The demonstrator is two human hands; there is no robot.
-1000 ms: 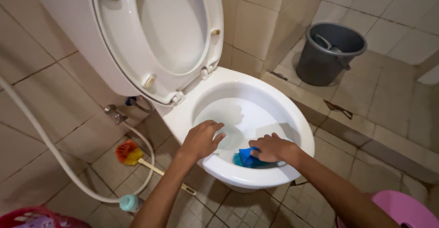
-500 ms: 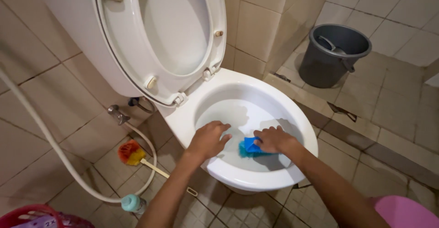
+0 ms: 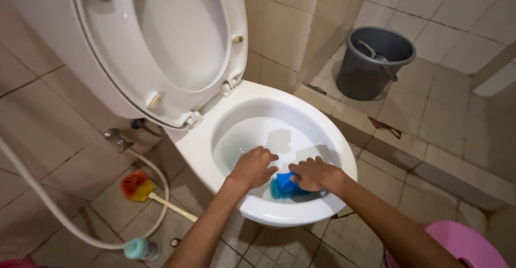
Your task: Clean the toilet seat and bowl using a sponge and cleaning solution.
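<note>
The blue scrubbing sponge (image 3: 285,184) sits inside the white ceramic toilet bowl (image 3: 344,155), low on the near inner wall — your right hand (image 3: 314,174) closes over it from the right, fingers curled on top. Your left hand (image 3: 252,167) rests just left of it, loosely curled and holding nothing. The white plastic seat (image 3: 177,37) stands raised behind.
</note>
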